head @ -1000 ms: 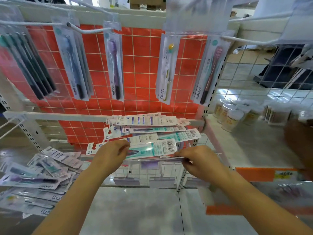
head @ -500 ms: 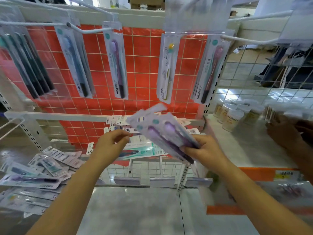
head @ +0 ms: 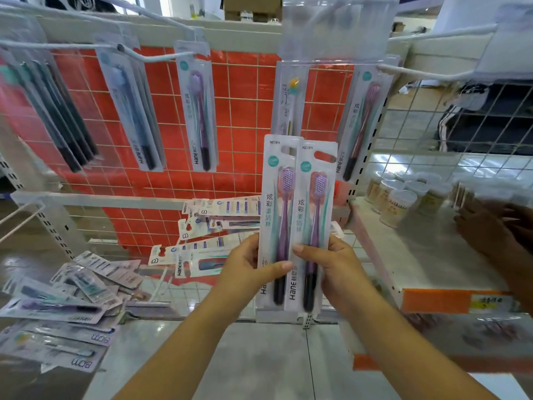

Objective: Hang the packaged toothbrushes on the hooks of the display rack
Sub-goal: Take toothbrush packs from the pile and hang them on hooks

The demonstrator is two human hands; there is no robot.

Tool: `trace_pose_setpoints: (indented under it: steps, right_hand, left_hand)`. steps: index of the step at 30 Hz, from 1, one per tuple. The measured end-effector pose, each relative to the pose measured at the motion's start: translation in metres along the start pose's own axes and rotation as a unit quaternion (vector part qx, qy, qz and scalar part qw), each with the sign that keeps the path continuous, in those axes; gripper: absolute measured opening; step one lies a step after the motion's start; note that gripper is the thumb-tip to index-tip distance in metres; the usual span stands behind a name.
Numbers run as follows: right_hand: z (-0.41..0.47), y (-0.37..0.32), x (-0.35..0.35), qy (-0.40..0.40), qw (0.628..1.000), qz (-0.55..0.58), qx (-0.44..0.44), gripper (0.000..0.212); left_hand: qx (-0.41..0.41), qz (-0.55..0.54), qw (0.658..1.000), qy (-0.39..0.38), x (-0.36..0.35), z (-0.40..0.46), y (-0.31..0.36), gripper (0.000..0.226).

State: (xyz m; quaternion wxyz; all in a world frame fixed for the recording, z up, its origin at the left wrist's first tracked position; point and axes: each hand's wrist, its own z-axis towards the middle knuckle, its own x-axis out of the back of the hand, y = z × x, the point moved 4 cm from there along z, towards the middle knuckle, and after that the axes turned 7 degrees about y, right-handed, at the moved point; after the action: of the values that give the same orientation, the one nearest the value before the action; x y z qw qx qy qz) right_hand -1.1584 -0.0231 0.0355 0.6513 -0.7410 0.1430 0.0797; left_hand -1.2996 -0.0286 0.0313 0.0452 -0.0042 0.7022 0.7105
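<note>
The two purple toothbrush packs (head: 298,220) cover the lower half of the pack with the yellow brush (head: 290,105) hanging behind them. Thumbs hide part of their handles. Another person's hand (head: 496,232) at the right is blurred and cut by the edge. The loose packs (head: 57,307) bottom left are smeared, their print unreadable.

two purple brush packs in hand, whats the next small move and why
Probably lift both purple packs up and left toward the hook carrying the matching purple pack. Both hands, left and right, grip them upright with the hang slots on top, below hook height.
</note>
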Motion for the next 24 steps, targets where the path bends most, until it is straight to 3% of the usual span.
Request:
trace_pose_setpoints:
  steps: [4, 16, 24]
  right_hand:
    - [-0.004, 0.003, -0.007, -0.007, 1.000, 0.006, -0.007, 0.032]
    - [-0.003, 0.004, -0.029, 0.002, 0.999, 0.030, -0.014, 0.025]
    - [0.003, 0.013, -0.063, 0.005, 1.000, 0.012, -0.024, 0.025]
  left_hand:
    - [0.001, -0.027, 0.998, 0.053, 0.001, -0.003, -0.006, 0.042]
    - [0.020, -0.055, 0.994, 0.096, 0.047, -0.006, -0.012, 0.043]
    - [0.014, -0.072, 0.988, 0.138, 0.100, -0.003, -0.008, 0.031]
